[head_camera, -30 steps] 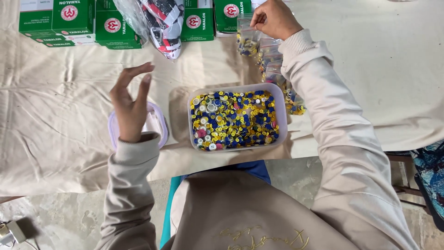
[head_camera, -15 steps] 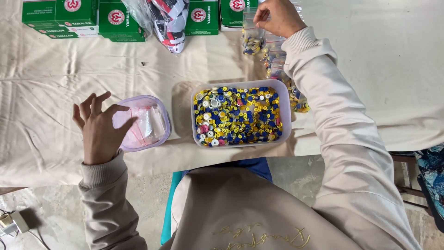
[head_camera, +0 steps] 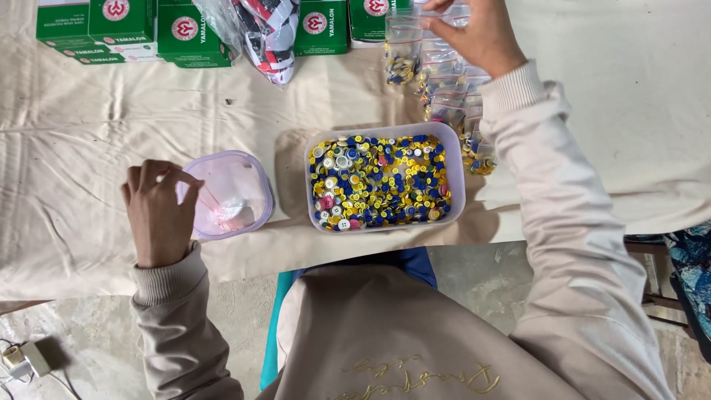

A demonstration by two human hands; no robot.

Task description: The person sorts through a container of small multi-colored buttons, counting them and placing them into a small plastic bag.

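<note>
Cream cloth-covered table [head_camera: 89, 148], creased; grey concrete floor [head_camera: 67, 333] below. Left hand [head_camera: 157, 215] curled, fingertips pinching rim of lilac plastic lid [head_camera: 229, 194]. Right hand [head_camera: 474, 33] pinching small clear zip bag [head_camera: 404, 44]. Clear tub of yellow-blue buttons [head_camera: 385, 178] mid-table. Green cartons [head_camera: 122, 30] along far edge.

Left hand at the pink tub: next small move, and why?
Probably pinch one small bag out of the pink tub. The left hand rests curled at its rim, fingertips over the clear bags inside, holding nothing visible. The right hand is already on the filled bags beyond the button tray.
</note>
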